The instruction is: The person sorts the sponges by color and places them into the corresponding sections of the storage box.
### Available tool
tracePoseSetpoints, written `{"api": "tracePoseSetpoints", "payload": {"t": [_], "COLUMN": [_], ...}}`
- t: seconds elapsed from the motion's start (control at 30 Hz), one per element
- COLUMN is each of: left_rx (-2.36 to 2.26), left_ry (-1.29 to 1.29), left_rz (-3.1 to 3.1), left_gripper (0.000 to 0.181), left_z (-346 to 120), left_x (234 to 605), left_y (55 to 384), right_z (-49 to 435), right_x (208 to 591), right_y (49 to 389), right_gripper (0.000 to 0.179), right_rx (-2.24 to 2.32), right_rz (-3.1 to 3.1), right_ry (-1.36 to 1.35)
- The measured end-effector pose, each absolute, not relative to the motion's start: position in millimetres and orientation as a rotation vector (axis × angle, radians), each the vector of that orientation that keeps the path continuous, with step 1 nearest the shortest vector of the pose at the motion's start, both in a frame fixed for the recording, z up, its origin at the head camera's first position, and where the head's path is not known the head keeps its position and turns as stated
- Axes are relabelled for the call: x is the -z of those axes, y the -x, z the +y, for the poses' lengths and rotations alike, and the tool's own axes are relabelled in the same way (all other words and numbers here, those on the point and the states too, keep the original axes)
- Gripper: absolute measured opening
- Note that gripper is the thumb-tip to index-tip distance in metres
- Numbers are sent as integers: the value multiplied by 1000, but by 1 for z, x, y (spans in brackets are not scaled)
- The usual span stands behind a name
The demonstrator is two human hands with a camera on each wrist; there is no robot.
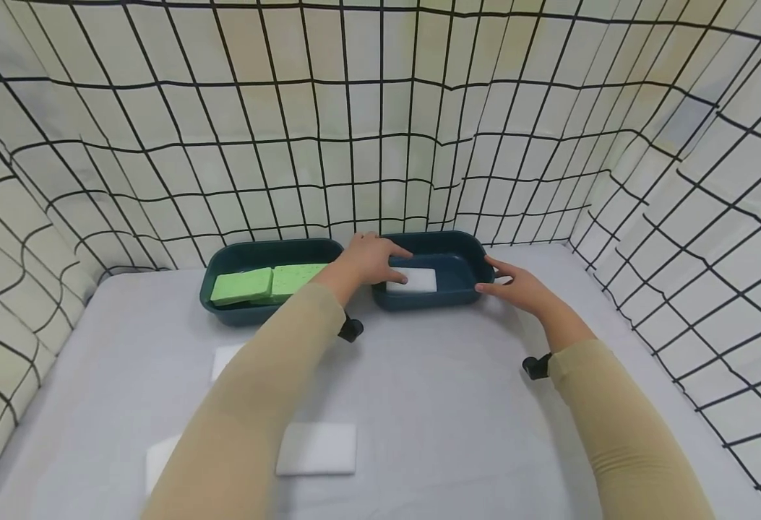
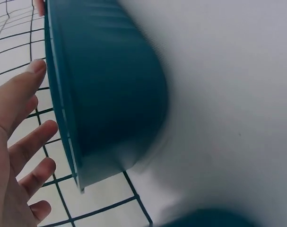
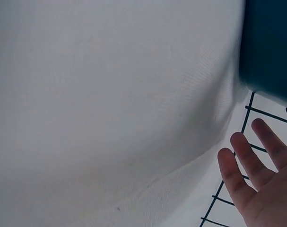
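A dark teal bin point(image 1: 459, 271) stands at the back by the netting, with a white rectangular sponge-like block point(image 1: 423, 280) in its left part. My left hand point(image 1: 368, 260) is over the bin's left end, near the block. In the left wrist view, the fingers point(image 2: 37, 135) are spread beside the rim, nothing gripped. At the bin's right end is my right hand point(image 1: 519, 289), thumb and forefinger at the rim. The right wrist view shows its other fingers point(image 3: 249, 161) extended. A second teal bin point(image 1: 269, 250), to the left, contains two green sponges point(image 1: 242, 287).
White flat pieces lie on the white-covered table: one front centre point(image 1: 317, 449), others partly hidden by my left sleeve point(image 1: 256, 404). Black netting point(image 1: 347, 137) over white cloth rises behind both bins and at both sides.
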State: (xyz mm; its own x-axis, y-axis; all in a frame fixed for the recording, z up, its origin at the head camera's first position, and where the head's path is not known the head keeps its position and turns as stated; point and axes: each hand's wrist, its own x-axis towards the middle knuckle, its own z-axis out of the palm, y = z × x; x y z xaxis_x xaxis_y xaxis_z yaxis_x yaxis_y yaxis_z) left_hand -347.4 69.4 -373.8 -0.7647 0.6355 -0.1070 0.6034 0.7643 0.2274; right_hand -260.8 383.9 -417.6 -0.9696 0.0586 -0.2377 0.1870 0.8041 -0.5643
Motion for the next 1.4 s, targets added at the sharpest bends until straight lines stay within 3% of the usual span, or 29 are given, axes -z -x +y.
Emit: {"api": "tracePoseSetpoints", "payload": {"t": [0.6,1.1,1.4], "left_rx": [-227,-313,-433], "left_ry": [-1164,-1224,-1212], "left_rz": [2816,2762,2731], "left_gripper": [60,56,53], "left_z": [0,-97,-132], "left_x": [364,381,388], "left_y": [298,212,168], "right_z": [387,381,374], "right_x": [416,418,418], "right_y": [258,253,252], "right_gripper": [90,94,94], "right_rx": [919,895,907], "right_rz": [2769,2754,2737], "right_ry": [-201,-205,-206]}}
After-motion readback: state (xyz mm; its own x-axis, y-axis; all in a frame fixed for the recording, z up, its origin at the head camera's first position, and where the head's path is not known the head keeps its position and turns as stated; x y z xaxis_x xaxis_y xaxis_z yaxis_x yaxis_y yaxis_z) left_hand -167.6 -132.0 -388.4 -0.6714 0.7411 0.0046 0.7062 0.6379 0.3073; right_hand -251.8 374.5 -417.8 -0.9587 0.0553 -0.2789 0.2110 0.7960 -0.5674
